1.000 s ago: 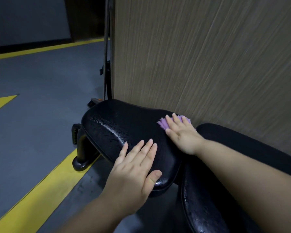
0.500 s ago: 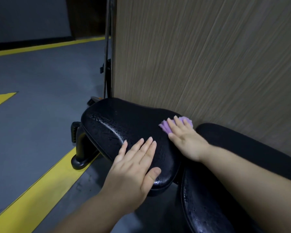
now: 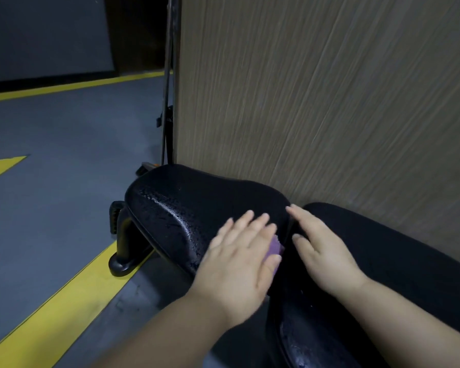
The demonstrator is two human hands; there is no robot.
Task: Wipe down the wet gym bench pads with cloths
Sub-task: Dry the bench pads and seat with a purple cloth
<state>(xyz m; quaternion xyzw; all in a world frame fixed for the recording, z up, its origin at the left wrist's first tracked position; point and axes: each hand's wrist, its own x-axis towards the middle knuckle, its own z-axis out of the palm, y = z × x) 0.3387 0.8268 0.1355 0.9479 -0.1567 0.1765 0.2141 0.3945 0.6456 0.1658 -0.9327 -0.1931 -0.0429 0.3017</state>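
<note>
Small purple cloth point(image 3: 275, 247) sits under the left hand point(image 3: 239, 261), whose flat fingers press it onto the near end of the wet black vinyl seat pad point(image 3: 181, 208). The right hand point(image 3: 323, 251) is just beside it, flat, with nothing visible under it, at the gap to the long black back pad point(image 3: 396, 261). Looks mid-wipe. Water beads point(image 3: 168, 205) beyond the left fingers call for a forward stroke next. Wood-grain panel point(image 3: 329, 102) stands beyond both hands.

No text, label, brand or number is readable on the seat pad point(image 3: 197, 203) or wood panel point(image 3: 329, 102).
</note>
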